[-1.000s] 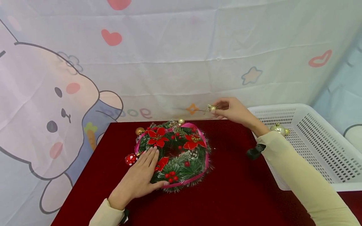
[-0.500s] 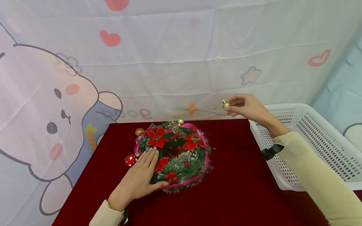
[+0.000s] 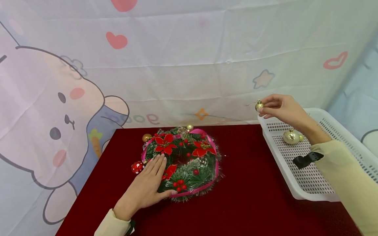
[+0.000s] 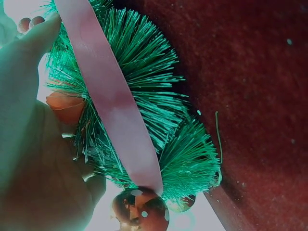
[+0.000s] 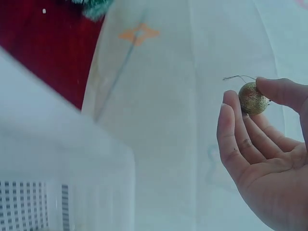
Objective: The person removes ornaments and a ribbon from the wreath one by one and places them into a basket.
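the small gold ball [image 3: 259, 105], pinched in the right hand [image 3: 282, 109] fingers, has moved away from the wreath [image 3: 181, 162] to over the white basket [image 3: 330, 193] edge, while the flat left hand [image 3: 144, 188] presses the wreath on the red surface [image 3: 251, 196].

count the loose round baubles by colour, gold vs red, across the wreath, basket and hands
gold baubles: 4 (one pinched in the right hand, one in the white basket, two at the wreath far edge)
red white-spotted baubles: 1 beside the left hand
total: 5
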### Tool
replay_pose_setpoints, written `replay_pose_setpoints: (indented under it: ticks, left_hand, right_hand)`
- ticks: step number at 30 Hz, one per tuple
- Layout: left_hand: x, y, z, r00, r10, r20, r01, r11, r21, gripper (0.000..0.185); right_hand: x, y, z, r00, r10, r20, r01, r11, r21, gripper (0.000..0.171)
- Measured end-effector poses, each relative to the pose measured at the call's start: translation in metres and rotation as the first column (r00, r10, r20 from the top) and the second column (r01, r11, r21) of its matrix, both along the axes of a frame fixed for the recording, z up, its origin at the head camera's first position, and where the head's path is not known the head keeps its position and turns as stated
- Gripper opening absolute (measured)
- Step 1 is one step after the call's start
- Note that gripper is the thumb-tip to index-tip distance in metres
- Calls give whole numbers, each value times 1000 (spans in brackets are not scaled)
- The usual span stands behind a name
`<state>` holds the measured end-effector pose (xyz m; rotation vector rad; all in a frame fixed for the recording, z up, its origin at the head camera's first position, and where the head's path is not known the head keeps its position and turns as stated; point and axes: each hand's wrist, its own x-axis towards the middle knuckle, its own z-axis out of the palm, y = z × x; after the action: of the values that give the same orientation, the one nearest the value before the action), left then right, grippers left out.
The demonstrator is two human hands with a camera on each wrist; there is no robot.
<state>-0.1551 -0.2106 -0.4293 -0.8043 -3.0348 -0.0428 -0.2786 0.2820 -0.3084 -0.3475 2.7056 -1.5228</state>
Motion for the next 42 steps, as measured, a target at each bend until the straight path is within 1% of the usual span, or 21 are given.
replay_pose_setpoints:
  ticks: [4, 10, 13, 17, 20, 23, 26, 30, 34, 37, 42]
  left_hand:
    - [1, 0, 0, 1000, 2, 2, -2, 1000, -2, 110]
    - [1, -1, 1, 1000, 4, -2, -4, 1000, -6, 110]
    - [1, -1, 1, 1000, 3, -6, -3, 1000, -4, 110]
    - [1, -1, 0, 1000, 4, -7, -4, 1000, 1, 110]
    - [1, 0, 0, 1000, 4, -7, -4, 1000, 3, 110]
    - [1, 0, 0, 1000, 3, -7, -3, 1000, 3, 110]
    - [1, 1, 0, 1000, 5, -3, -5, 1000, 3, 110]
    - [1, 1, 1, 1000, 4, 1, -4, 1000, 1, 109]
    - [0, 1, 1, 1000, 4, 2, -4, 1000, -3, 109]
    - [0, 1, 1, 1000, 3, 2, -3, 1000, -5, 109]
    - [1, 1, 1, 1000, 1, -2, -1, 1000, -7, 109]
  right_hand:
    - [-1, 22, -2, 999, -35, 10, 35, 999, 13, 43]
    - [-1, 49, -10, 996, -76, 49, 76, 997, -1, 40]
    - [-1, 60, -15, 994, -89, 58, 90, 996, -16, 34]
    - [-3, 75, -23, 993, -105, 56, 109, 990, -84, 17]
    - [-4, 87, -28, 991, -120, 51, 124, 989, -84, 14]
    - [-5, 97, -31, 988, -145, 53, 146, 989, -21, 19]
    - [-5, 105, -35, 985, -159, 71, 157, 987, 33, 28]
    - [-3, 115, -42, 982, -155, 112, 149, 987, 61, 47]
    - [-2, 128, -50, 977, -140, 159, 117, 982, 146, 66]
    - [-1, 138, -57, 975, -126, 185, 89, 976, 197, 71]
    - [-2, 150, -68, 973, -113, 200, 65, 971, 231, 65]
